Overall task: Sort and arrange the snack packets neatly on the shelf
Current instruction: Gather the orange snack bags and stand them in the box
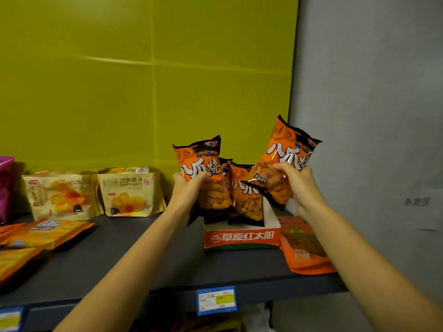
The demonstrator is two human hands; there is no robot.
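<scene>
**Orange packets going into the box, one in each hand**

The yellow-green wall (143, 80) fills the back and a grey wall (371, 116) closes the right side; the dark shelf (148, 255) runs across below them, with a price tag (217, 300) on its front edge. On the left of the shelf two pale croissant bags (96, 192) stand against the back wall, the right one upside down; flat yellow packs (45, 232) lie in front of them, and a pink pack (6, 185) shows at the far left edge. A red and white box (241, 237) sits at the right end; a flat orange pouch (304, 245) lies just beside it on the right.

The step in hand looks like filling the box with matching packets. The left hand (189, 185) has its grip pressed around the left packet (203, 178), which stands nearly upright at the box's left end; the right hand (294, 178) pinches the right packet (285, 164), tilted and raised above the box's right end. A third packet (247, 197) stands in the box between them, with another partly hidden behind it.

The next move likely calls for righting the tilted packet and lowering it beside the middle one, fronts facing out; the bags are puffed and slippery, so the grips should stay light.
</scene>
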